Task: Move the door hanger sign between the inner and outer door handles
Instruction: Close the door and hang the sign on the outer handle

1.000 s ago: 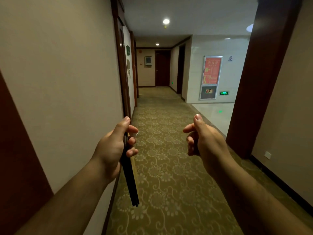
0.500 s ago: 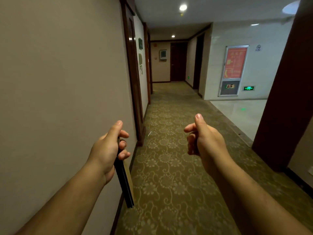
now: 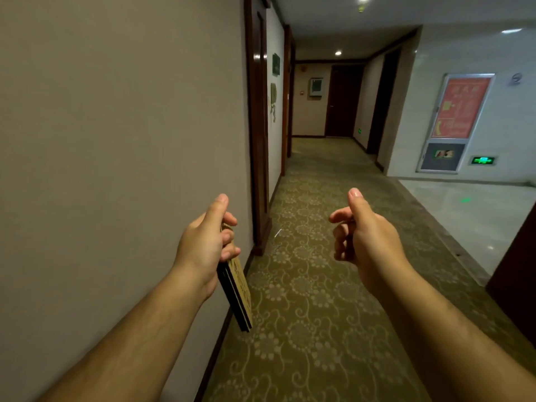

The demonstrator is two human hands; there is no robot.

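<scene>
1. Setting: hotel-type corridor w/ patterned olive carpet (image 3: 319, 300); plain beige wall (image 3: 116, 140) close on the person's left; dark wooden door frame (image 3: 258, 140) next along that wall, just ahead.
2. Left hand (image 3: 207, 245): thumb up, fingers (image 3: 230, 252) curled round the top of the flat, narrow door hanger sign, tan face w/ dark edge (image 3: 239, 294). Firm closed hold.
3. Sign location: hangs down from the left fist, lower end free, tilted slightly, just beside the wall but can't tell if touching. Not on any handle.
4. Right hand (image 3: 362, 236): raised at same height, thumb up, fingers loosely curled, nothing in it. Well apart from the sign.
5. No door handle visible from here; the frame hides the door leaf.
6. Handling, judged: sign looks thin, stiff, light; edge suggests layered card or thin board, maybe more than one piece stacked, can't confirm. Holds its line without drooping, so prob. rigid enough to steer by one end.
7. Where to hold: the top is covered by the fist, so hook/cut-out not seen. Judged best to pinch just below the opening, leaving it clear to slip over a handle.
8. Risks, judged: face may be smooth, could slide in a loose pinch; thin corners could bend if knocked on the frame.
9. Stage, judged: carry phase; hanging not yet done.
</scene>
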